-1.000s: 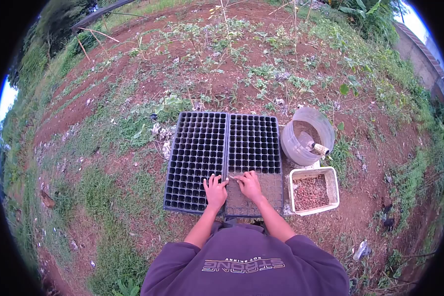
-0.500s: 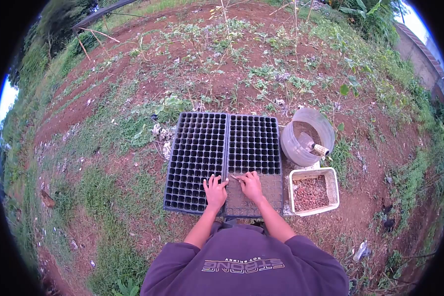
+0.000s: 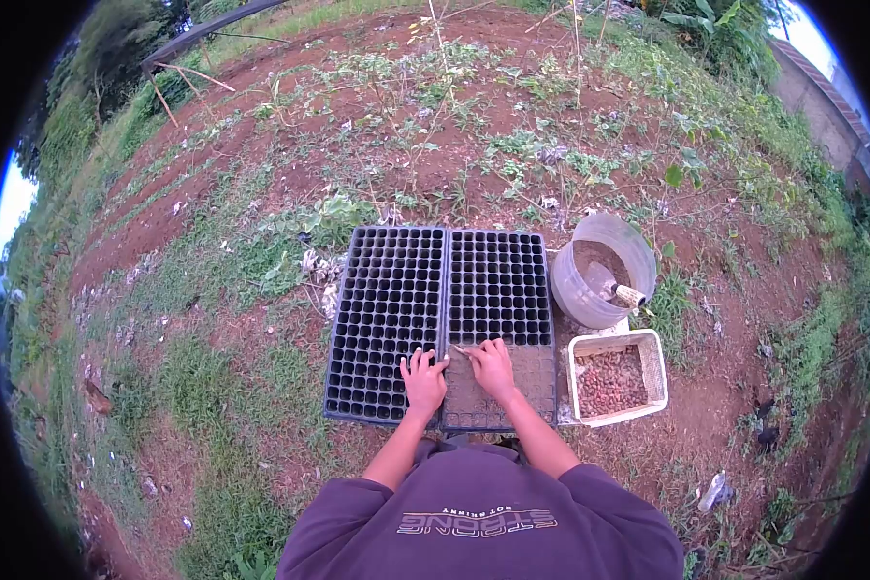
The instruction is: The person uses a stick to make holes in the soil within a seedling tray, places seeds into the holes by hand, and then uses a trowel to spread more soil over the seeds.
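Two black seedling trays lie side by side in front of me. Every cell I can see in the left seedling tray (image 3: 387, 290) is bare. Brown soil (image 3: 478, 387) fills the near part of the right seedling tray (image 3: 498, 280), while its far cells hold none. My left hand (image 3: 423, 384) rests with fingers spread on the near right part of the left tray, its thumb toward the seam. Over the edge of the soil, my right hand (image 3: 494, 370) pinches a small thin stick (image 3: 462, 351), its tip pointing left.
To the right stands a clear plastic bucket (image 3: 575, 285) with soil and a scoop (image 3: 627, 295) in it. Nearer me, a white basket (image 3: 659, 377) contains many small reddish-brown pieces (image 3: 611, 379). Weedy red ground and plants surround the trays.
The whole view has shifted slightly, so the trays appear a little lower. Both hands keep nearly the same place on the trays, the stick still in my right hand.
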A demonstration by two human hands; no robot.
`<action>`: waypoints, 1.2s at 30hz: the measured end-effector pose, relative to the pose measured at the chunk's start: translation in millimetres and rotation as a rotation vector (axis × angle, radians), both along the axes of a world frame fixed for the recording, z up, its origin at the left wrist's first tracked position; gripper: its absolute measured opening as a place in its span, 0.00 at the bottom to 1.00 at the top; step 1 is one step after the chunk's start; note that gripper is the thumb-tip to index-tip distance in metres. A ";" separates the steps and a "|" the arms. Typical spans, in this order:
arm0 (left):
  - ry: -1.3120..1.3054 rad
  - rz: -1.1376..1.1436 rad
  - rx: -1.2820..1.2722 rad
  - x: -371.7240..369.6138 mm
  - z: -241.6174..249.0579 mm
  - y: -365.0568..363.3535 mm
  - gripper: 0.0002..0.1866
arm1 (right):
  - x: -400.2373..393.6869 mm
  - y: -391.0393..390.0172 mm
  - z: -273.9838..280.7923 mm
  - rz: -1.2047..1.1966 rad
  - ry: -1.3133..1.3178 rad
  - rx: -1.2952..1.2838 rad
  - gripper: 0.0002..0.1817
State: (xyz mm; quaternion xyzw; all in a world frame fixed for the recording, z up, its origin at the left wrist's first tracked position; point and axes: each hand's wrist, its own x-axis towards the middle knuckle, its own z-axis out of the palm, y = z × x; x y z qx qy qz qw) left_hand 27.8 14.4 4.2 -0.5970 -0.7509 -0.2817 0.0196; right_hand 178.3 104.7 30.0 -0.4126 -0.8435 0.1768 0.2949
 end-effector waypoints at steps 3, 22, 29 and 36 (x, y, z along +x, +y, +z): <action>0.005 0.003 -0.006 -0.1 -0.4 -0.4 0.17 | -1.5 2.7 0.1 0.085 -0.011 0.009 0.08; 0.006 0.007 -0.012 0.4 3.6 1.2 0.15 | 2.2 4.1 -1.7 0.130 -0.031 0.025 0.10; -0.001 -0.001 0.013 -0.2 3.4 0.3 0.14 | 4.5 1.7 -0.6 -0.021 -0.022 0.019 0.10; -0.007 0.006 0.001 1.0 4.2 0.3 0.15 | 5.9 -2.4 -1.0 0.082 -0.028 0.063 0.11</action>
